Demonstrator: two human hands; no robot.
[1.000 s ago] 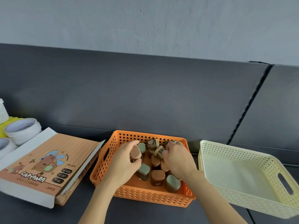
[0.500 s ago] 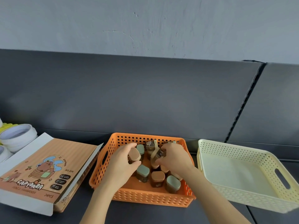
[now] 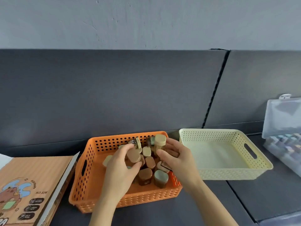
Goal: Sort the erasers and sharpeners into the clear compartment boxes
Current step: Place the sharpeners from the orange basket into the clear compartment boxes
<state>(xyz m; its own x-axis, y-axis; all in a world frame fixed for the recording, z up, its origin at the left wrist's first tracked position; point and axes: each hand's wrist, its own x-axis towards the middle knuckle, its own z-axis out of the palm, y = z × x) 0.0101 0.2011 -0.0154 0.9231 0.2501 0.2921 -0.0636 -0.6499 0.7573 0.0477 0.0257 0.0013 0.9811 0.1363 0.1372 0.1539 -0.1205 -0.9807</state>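
An orange perforated basket (image 3: 84,181) holds several small capped sharpeners (image 3: 145,176) in brown, tan and grey-green. My left hand (image 3: 118,170) reaches into the basket and grips a brown-capped sharpener (image 3: 133,156) between thumb and fingers. My right hand (image 3: 177,159) holds a tan-capped sharpener (image 3: 160,141) upright above the basket's back right corner. A clear compartment box (image 3: 283,128) with its lid raised stands at the far right, with small items in its cells.
A cream perforated basket (image 3: 228,172) sits between the orange basket and the clear box. An orange printed carton (image 3: 31,186) lies at the left. All rest on a dark grey padded seat with its backrest (image 3: 114,95) behind.
The view swung right, bringing the clear box into sight and dropping the white rolls from view. My right hand has lifted a tan-capped sharpener up from the pile. My left hand keeps its sharpener.
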